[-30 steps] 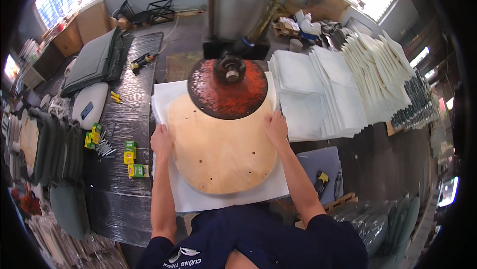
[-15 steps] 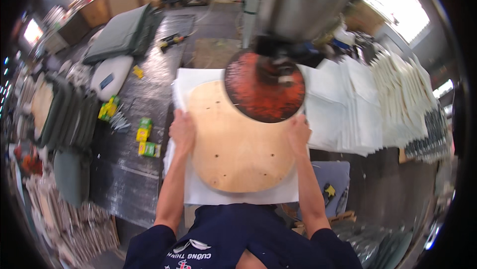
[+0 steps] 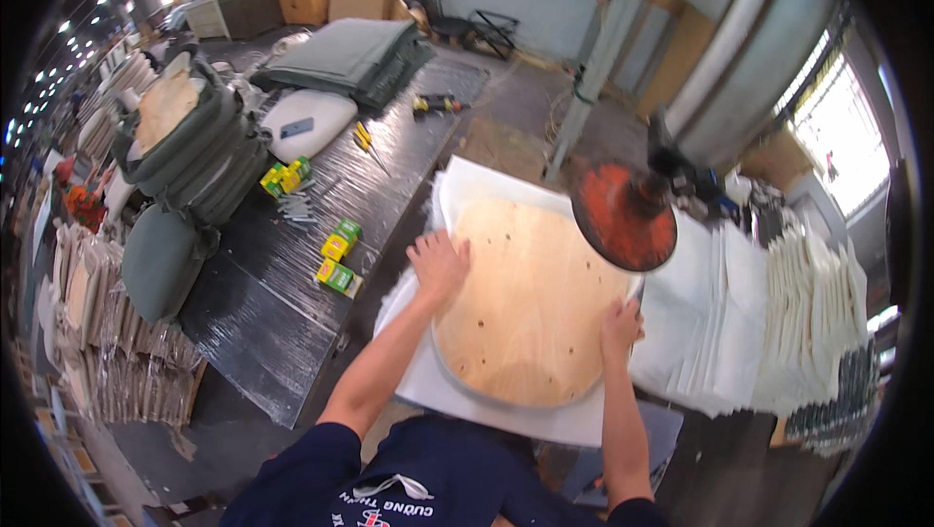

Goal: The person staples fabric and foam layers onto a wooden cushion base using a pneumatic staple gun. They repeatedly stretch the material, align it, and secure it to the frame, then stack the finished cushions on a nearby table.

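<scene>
A rounded plywood seat panel [image 3: 530, 308] with several small holes lies on a stack of white padding sheets [image 3: 467, 177] in front of me. My left hand [image 3: 440, 266] rests at the panel's left edge, fingers spread and stretched out. On the opposite side my right hand [image 3: 620, 334] is closed on the panel's right edge, its fingertips partly hidden. A round press disc [image 3: 625, 218], red and dark, hangs on a thick metal column over the panel's far right corner. In this view it overlaps the panel's edge; whether it touches cannot be told.
The dark film-covered table [image 3: 282, 318] at left holds green-yellow boxes [image 3: 341, 239], loose screws [image 3: 295, 206], yellow-handled pliers [image 3: 364, 138], a power tool [image 3: 436, 105], a phone [image 3: 297, 126] and stacked grey-green cushions [image 3: 341, 55]. White sheets [image 3: 715, 303] are piled at right.
My view has swung to the left, so the panel and disc sit farther right in it. The left hand's fingers have spread out; the right hand still holds the panel's edge.
</scene>
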The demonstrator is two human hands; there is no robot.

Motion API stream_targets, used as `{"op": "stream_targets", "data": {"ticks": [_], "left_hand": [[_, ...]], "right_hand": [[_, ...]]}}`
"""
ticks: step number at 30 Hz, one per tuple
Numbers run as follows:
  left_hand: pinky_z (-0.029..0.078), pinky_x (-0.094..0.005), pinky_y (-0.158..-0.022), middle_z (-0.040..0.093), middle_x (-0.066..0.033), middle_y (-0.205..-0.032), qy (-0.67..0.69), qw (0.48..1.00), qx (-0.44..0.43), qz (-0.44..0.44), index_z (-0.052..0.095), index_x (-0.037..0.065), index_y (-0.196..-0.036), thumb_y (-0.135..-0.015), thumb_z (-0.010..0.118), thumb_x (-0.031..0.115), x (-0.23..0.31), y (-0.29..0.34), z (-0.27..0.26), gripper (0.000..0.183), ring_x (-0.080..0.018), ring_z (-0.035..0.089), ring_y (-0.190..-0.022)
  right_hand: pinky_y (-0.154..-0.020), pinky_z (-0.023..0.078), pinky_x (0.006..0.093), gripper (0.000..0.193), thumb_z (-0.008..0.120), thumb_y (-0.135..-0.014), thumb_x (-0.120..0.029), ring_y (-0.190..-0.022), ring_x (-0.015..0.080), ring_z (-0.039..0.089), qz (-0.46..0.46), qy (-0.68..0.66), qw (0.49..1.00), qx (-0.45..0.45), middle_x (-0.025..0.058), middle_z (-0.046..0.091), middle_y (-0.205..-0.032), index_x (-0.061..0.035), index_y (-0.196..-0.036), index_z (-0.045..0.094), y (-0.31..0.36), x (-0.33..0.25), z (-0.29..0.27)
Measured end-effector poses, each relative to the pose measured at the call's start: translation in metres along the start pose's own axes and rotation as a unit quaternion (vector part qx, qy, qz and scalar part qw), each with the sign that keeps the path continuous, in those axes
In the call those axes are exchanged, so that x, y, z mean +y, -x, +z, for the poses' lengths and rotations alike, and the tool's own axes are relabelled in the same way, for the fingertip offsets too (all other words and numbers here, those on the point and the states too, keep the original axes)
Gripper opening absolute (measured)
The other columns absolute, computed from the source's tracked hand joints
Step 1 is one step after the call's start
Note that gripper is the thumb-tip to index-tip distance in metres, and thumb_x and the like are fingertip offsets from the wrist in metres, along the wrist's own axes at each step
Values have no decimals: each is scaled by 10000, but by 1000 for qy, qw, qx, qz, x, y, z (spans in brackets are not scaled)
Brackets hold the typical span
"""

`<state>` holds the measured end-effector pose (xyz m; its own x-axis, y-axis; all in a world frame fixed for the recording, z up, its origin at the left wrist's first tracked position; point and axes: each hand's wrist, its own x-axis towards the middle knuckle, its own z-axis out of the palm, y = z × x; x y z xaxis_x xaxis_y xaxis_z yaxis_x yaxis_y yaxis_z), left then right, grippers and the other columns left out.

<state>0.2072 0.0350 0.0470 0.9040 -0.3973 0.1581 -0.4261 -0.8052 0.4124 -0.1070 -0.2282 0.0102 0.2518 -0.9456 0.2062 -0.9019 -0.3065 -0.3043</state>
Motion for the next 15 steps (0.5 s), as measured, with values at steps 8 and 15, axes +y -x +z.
{"op": "stream_targets", "data": {"ticks": [8,15], "left_hand": [[401,-712,-1060,556,-228,-1407,19,999,-15,-44,483,66,-1485,-1022,598,509,-16,11,1,651,-444,541,-1332],[486,-632,-1002,569,-250,-1369,84,996,-18,-13,476,41,-1486,-1008,620,501,-7,13,11,678,-468,579,-1277]], "right_hand": [[-1161,383,531,462,514,-1082,-398,-1373,382,527,-44,-128,988,77,196,639,-1381,-54,-1381,588,14,9,12],[-1122,452,411,556,473,-1130,-399,-1354,253,563,316,-411,834,-190,98,580,-1524,-33,-1547,512,186,350,4]]}}
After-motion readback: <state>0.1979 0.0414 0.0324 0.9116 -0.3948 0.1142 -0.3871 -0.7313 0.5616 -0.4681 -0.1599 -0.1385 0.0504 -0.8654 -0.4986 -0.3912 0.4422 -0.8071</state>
